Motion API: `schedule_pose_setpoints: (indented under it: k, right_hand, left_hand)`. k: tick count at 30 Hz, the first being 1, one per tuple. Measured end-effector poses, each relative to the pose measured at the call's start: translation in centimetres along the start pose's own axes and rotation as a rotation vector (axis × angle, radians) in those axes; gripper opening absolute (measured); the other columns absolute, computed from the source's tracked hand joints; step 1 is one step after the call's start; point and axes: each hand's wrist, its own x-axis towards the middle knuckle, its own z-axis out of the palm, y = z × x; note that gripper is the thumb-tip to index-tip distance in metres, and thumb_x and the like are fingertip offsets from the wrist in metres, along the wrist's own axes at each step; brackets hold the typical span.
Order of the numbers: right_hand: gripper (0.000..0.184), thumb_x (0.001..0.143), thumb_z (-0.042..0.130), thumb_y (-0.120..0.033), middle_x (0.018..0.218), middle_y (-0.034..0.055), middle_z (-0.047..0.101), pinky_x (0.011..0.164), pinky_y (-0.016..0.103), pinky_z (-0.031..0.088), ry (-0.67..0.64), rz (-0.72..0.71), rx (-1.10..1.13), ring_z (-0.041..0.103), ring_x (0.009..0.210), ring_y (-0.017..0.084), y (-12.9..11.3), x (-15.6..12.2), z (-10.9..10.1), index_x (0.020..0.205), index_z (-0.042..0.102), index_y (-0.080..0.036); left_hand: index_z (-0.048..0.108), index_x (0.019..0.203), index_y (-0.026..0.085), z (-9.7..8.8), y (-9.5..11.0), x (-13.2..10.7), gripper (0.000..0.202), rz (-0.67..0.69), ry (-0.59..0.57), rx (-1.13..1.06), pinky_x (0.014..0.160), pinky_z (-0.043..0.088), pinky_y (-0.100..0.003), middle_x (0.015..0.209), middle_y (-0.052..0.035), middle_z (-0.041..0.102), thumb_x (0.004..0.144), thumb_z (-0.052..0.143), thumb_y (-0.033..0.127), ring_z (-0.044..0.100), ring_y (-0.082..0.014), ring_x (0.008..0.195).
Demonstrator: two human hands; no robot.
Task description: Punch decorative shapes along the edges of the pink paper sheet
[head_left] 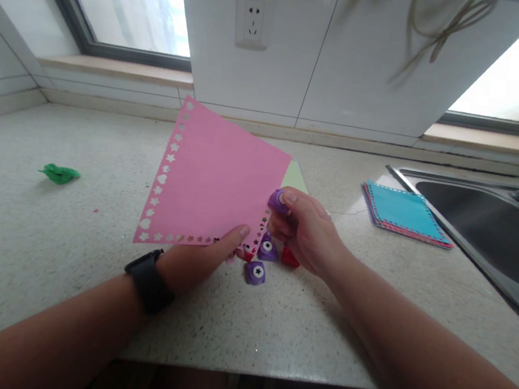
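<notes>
A pink sheet of paper (218, 176) is held up above the counter, with cut-out stars, hearts and flowers along its left, bottom and lower right edges. My left hand (215, 249) pinches its bottom edge, thumb on top. At the paper's right edge, my right hand (301, 223) grips a purple craft punch (278, 201), thumb pressing its top. Below the paper, two more purple punches stand on the counter, one with a star mark (256, 272) and another purple punch (268, 247) behind it. A red punch (290, 257) is partly hidden by my right hand.
A stack of punched coloured sheets, blue on top (404, 212), lies beside the steel sink (490, 233) at the right. Light green paper (296, 177) shows behind the pink sheet. A crumpled green piece (60, 173) rests on the left of the speckled counter (84, 273).
</notes>
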Motion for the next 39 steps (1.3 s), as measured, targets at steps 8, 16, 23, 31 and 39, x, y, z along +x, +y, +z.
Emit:
schedule_pose_setpoints:
  k: [8,16,23,31,39]
  right_hand:
    - [0.034,0.094,0.048,-0.05,0.061,-0.003,0.051,0.052,0.028,0.033,0.136,-0.103,-0.19,0.041,0.051,0.012,-0.9,0.3,-2.4,0.083,0.06,-0.02]
    - [0.03,0.094,0.055,-0.044,0.095,0.006,0.07,0.081,0.036,0.045,0.112,-0.139,-0.775,0.061,0.088,0.021,-2.1,0.0,-3.6,0.1,0.071,-0.019]
    - [0.029,0.095,0.057,-0.04,0.102,0.0108,0.071,0.082,0.041,0.045,0.091,-0.179,-1.201,0.061,0.093,0.026,-1.7,0.1,-4.2,0.111,0.069,-0.02]
    - [0.027,0.098,0.052,-0.033,0.087,0.0115,0.073,0.083,0.04,0.044,-0.066,-0.232,-1.478,0.062,0.089,0.027,-1.5,0.4,-4.4,0.103,0.075,-0.021]
    - [0.027,0.098,0.052,-0.035,0.102,0.0092,0.076,0.092,0.042,0.041,-0.167,-0.257,-1.496,0.063,0.1,0.028,-1.3,0.7,-4.8,0.101,0.077,-0.025]
  left_hand:
    - [0.054,0.052,0.024,-0.3,0.7,0.6,0.046,-0.071,-0.062,-0.051,0.082,0.048,-0.036,0.059,-0.0013,0.064,0.089,0.051,0.05,0.063,-0.0215,0.069]
    - [0.041,0.047,0.025,-0.8,0.6,0.9,0.048,-0.075,0.007,-0.019,0.068,0.043,-0.035,0.054,0.001,0.049,0.09,0.048,0.046,0.053,-0.0192,0.06]
    - [0.05,0.056,0.022,-0.6,0.3,1.5,0.035,0.048,0.051,-0.235,0.053,0.037,-0.029,0.046,0.0051,0.044,0.085,0.062,0.037,0.041,-0.0136,0.049]
    - [0.056,0.075,0.018,-0.4,-0.7,2.2,0.029,0.062,-0.018,-0.42,0.046,0.025,-0.024,0.054,0.0072,0.043,0.089,0.062,0.042,0.034,-0.0082,0.047]
    - [0.056,0.076,0.017,-0.4,-0.7,2.2,0.032,0.079,-0.047,-0.461,0.047,0.024,-0.023,0.057,0.0071,0.044,0.088,0.063,0.046,0.032,-0.0078,0.049]
